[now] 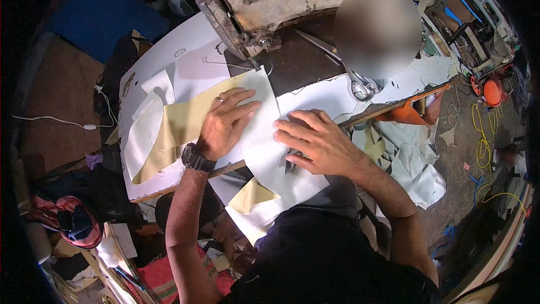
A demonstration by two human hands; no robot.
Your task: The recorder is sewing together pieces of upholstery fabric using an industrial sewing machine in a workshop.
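A long white sheet with a pale yellow underside [185,118], like fabric or synthetic leather, lies under the sewing machine's [259,42] needle end and hangs over the table's front edge toward my lap. My left hand [228,121], with a ring and a black wristwatch, rests on it, fingers stretched out. To its right, my right hand [320,143] lies palm down with fingers spread at the white part's right edge. A small dark metallic thing [291,160] shows by its thumb, mostly hidden; I cannot tell what it is.
Large metal scissors [361,85] lie at the table's right front edge, blades pointing to the machine. The white tabletop [197,45] has a worn wooden edge. White scraps [416,163] are heaped right of my lap. A yellow cord [482,135] lies on the floor.
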